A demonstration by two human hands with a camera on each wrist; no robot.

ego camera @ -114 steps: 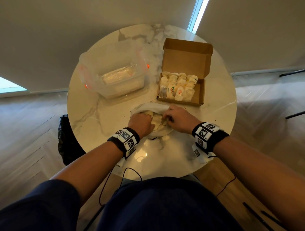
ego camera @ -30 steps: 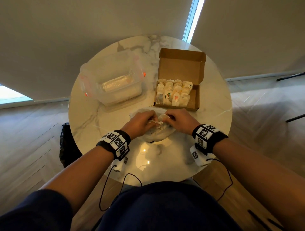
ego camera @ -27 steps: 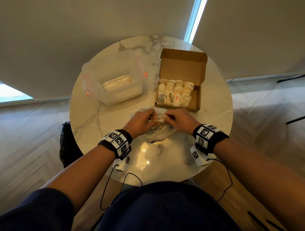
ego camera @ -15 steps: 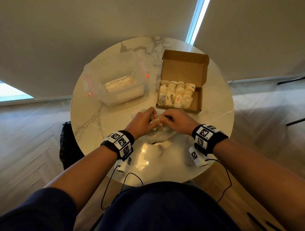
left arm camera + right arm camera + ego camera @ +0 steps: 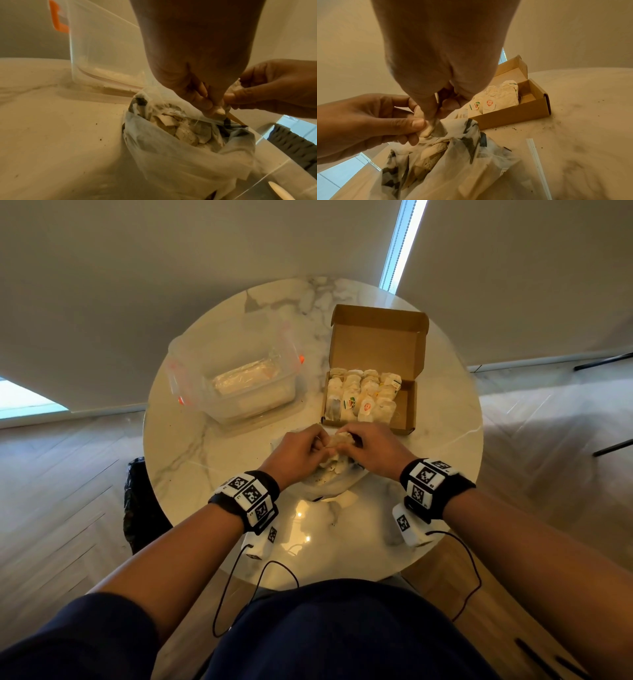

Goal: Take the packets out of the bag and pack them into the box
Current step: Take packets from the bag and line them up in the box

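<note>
Head view, from left to right: a clear plastic tub with orange clips (image 5: pixel 239 381) stands at the far left of the round white marble table (image 5: pixel 191 440), and nearer me the left hand (image 5: pixel 294 455) and right hand (image 5: pixel 371 450) meet over the thin translucent white plastic bag (image 5: pixel 171 155), both pinching one small pale paper packet (image 5: pixel 426 129) just above the bag's mouth. More packets lie loose inside the bag. Just beyond the right hand sits the open brown cardboard box (image 5: pixel 409 412), already holding rows of packets, with a gap at its right end. My worry is the flimsy bag: if a string is snagged, lifting could drag other packets out, or tear the thin paper and add to the dark crumbs (image 5: pixel 556 125) already scattered there.
</note>
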